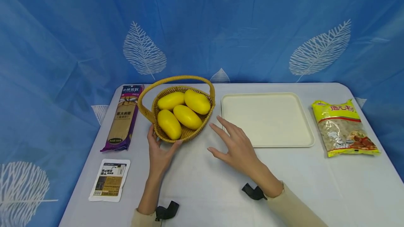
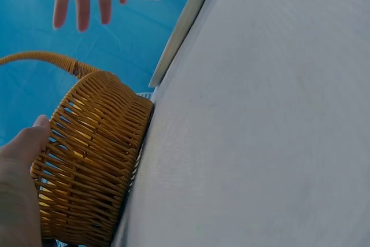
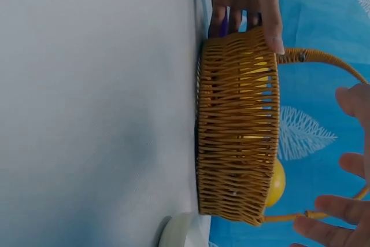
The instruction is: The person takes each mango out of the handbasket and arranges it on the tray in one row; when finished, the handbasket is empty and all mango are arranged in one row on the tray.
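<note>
A woven wicker basket (image 1: pixel 189 136) with a tall arched handle (image 1: pixel 176 77) stands on the table and holds several smooth yellow mangoes (image 1: pixel 187 116). My left hand (image 1: pixel 161 155) grips the basket's near left end, thumb at the rim and fingers round the side. In the right wrist view the left thumb (image 3: pixel 273 21) lies against the wicker near the handle's base. My right hand (image 1: pixel 236 146) hovers to the right of the basket, fingers spread and apart from it, between the basket and a cream tray (image 1: pixel 268 120).
Left of the basket lies a long purple pasta pack (image 1: pixel 123 118). Nearer me is a small white packet (image 1: pixel 110 180). A yellow-topped bag of macaroni (image 1: pixel 345 129) lies at the far right, past the tray. A blue leaf-print curtain (image 1: pixel 221 27) hangs behind the white table (image 1: pixel 208 192).
</note>
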`<state>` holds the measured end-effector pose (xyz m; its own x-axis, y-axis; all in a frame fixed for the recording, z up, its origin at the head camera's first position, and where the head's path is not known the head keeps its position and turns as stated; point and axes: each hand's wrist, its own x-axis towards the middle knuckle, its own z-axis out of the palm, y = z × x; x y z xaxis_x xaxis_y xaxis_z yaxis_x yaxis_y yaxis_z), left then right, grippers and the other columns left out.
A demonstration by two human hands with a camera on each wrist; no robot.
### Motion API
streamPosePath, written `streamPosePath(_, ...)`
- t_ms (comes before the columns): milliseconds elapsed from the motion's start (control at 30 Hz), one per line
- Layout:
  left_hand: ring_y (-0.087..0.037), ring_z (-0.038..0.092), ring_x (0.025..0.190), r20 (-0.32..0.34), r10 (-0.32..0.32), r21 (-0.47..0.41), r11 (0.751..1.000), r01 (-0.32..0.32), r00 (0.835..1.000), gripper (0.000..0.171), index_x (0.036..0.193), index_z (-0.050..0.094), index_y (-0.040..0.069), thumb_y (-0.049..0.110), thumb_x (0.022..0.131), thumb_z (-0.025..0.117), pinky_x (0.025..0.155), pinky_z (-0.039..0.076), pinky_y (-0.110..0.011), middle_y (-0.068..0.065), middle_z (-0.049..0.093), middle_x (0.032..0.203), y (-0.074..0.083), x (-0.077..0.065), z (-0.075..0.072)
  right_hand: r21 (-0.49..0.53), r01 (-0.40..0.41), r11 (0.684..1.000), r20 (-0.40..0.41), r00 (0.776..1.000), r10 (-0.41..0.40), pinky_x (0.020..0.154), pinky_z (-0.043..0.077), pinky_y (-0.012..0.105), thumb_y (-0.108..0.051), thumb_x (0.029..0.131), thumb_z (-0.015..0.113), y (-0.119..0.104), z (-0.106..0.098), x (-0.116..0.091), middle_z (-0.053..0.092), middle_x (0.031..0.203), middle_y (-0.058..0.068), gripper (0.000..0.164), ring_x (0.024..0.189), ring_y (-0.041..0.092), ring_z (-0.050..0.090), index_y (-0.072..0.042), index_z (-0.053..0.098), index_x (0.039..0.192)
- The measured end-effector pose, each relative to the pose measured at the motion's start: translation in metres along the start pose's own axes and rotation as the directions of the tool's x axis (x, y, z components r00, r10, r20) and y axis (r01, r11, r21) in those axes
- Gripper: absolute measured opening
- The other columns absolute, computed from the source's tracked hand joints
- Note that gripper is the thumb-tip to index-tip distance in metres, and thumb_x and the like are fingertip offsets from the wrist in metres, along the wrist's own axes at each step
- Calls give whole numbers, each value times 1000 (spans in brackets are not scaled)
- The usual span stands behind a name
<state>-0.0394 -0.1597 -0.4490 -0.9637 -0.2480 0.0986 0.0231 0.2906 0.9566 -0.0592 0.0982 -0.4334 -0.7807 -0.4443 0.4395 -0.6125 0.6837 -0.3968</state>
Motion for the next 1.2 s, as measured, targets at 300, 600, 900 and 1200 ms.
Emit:
streamPosePath(300, -36, 29, 143, -25, 62, -25, 998, -62, 998, 102, 153, 12, -2, 2, 78, 80, 113, 26, -55, -24, 22, 157, -7, 0, 2, 47, 8, 999, -20, 1000, -7, 102, 44, 51, -38, 84, 75, 6, 18, 32, 46, 148, 16, 68, 130, 33, 50, -18, 50, 144)
streamPosePath(600, -38, 33, 140, -37, 87, -8, 996, -87, 996, 100, 152, 14, -4, 0, 77, 80, 110, 30, -54, -26, 26, 154, -7, -1, 4, 74, 0, 997, -27, 1000, 2, 105, 42, 53, -41, 84, 76, 2, 35, 60, 49, 145, 16, 66, 131, 34, 49, -16, 54, 140)
streamPosePath(900, -39, 34, 140, -40, 99, 6, 995, -99, 994, 100, 152, 15, -4, 1, 77, 80, 110, 30, -54, -26, 27, 154, -9, -1, 3, 111, 2, 994, -28, 1000, 1, 102, 47, 45, -46, 84, 75, -6, 40, 83, 54, 139, 11, 63, 126, 27, 53, -15, 58, 136)
streamPosePath(1200, -38, 33, 141, -41, 89, -6, 996, -89, 995, 99, 152, 14, -3, 1, 77, 79, 112, 29, -55, -25, 25, 155, -10, -1, 3, 138, -20, 990, 168, 986, -4, 90, 54, 44, -50, 83, 74, -5, 46, 99, 52, 143, 8, 71, 125, 26, 54, -23, 50, 143)
